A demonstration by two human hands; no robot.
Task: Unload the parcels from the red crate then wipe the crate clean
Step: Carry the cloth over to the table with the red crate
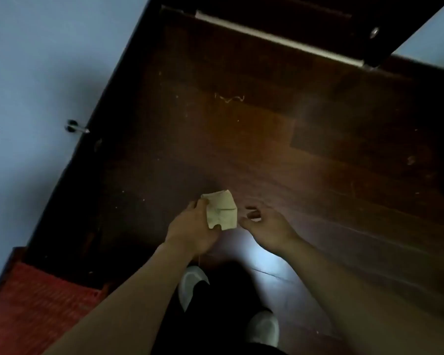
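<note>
**Small parcel in the left hand, crate at near left**

In the head view, my left hand (pixel 190 231) grips a small tan parcel (pixel 222 212) above the wood floor (pixel 267 137), with the thumb on its near edge. My right hand (pixel 264 226) hangs released just right of it, fingers loosely spread, not touching.

I judge the step to be setting this parcel down away from the crate. I would bring the right hand underneath, lower the parcel flat, and let go only once it rests.

The red crate (pixel 36 303) sits at the near left by the blue wall (pixel 36 60); I cannot tell what it holds. A door stop (pixel 76 126) juts out at left and a dark door (pixel 318 21) stands far. My white shoes (pixel 191 285) are just below, so the parcel should land out of my walking path.
</note>
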